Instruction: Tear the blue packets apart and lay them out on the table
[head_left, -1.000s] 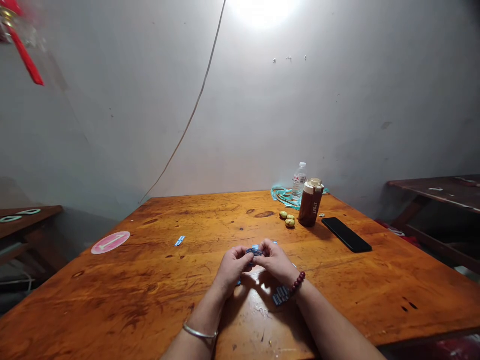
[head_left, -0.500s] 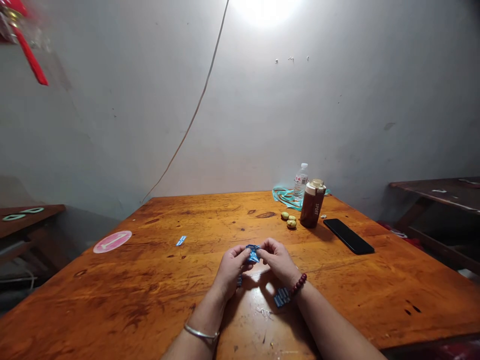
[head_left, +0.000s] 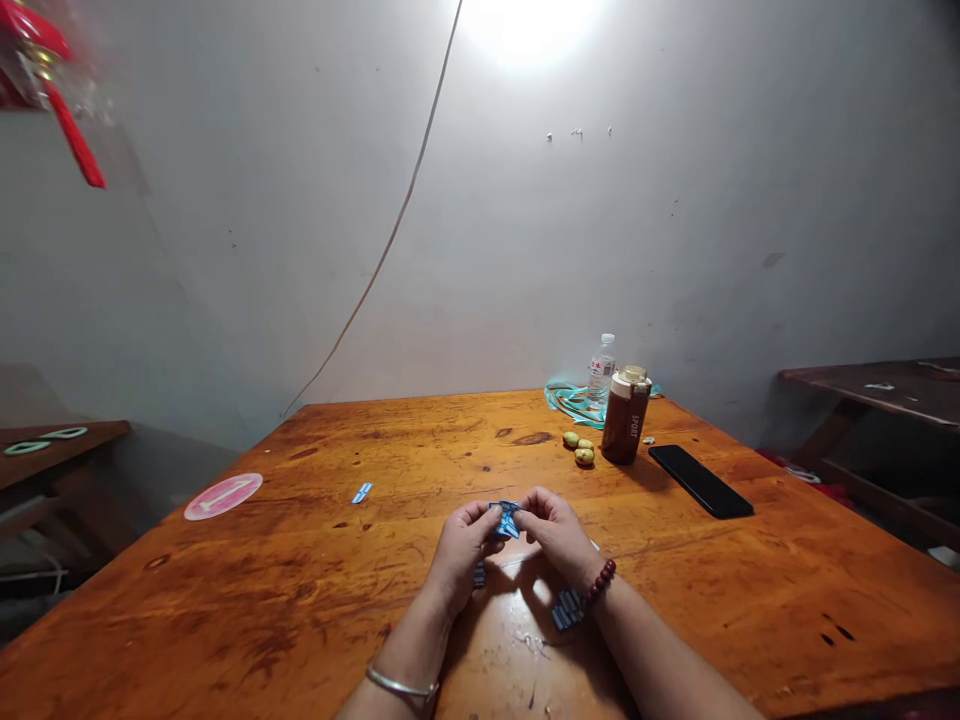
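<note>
Pinching a blue-and-white piece [head_left: 507, 523], probably light and bendable, above the surface [head_left: 300, 600] toward its near edge, our left hand [head_left: 459, 550] and right hand [head_left: 559, 535] have fingers clamped on opposite sides, likely the safest hold.

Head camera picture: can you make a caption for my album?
Left hand and right hand pinch a blue piece over a wooden table, a brown bottle beyond.

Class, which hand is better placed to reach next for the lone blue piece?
Probably the left hand: it is nearer the lone blue piece, while the right hand is farther off. Both are holding the crinkled item.
</note>
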